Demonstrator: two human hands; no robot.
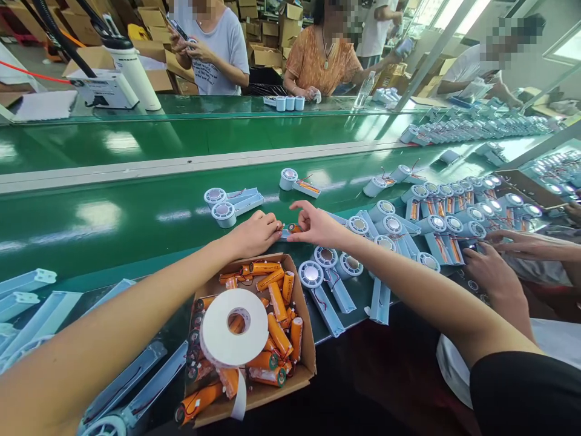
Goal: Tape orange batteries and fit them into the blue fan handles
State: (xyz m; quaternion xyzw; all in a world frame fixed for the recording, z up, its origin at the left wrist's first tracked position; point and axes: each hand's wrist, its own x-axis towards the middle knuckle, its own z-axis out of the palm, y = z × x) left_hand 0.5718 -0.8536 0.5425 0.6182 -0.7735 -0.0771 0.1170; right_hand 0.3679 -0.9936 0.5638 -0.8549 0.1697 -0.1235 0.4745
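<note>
A green table (pixel 104 224) stretches from side to side, and both arms reach over its near edge. The left arm (pixel 136 297) slants up from the near left, elbow low; the right arm (pixel 422 293), black-sleeved at the upper arm, slants in from the near right, so the two forearms converge. Between them, a cardboard box (pixel 311 339) of orange cells (pixel 276 301) juts past the table's near edge, a white roll (pixel 215 330) lying on top. Pale blue housings (pixel 311 274) crowd toward the table's right end. Just beyond the box, the left hand (pixel 254 235) lies palm down, knuckles raised, fingers bent and close together; whether the tips pinch anything I cannot tell. The right hand (pixel 318 224) stands with its index finger arched and thumb apart. A small blue casing (pixel 285 235) lies between the hands, inward from the near edge, with an orange cylinder (pixel 296 229) at the right fingers.
</note>
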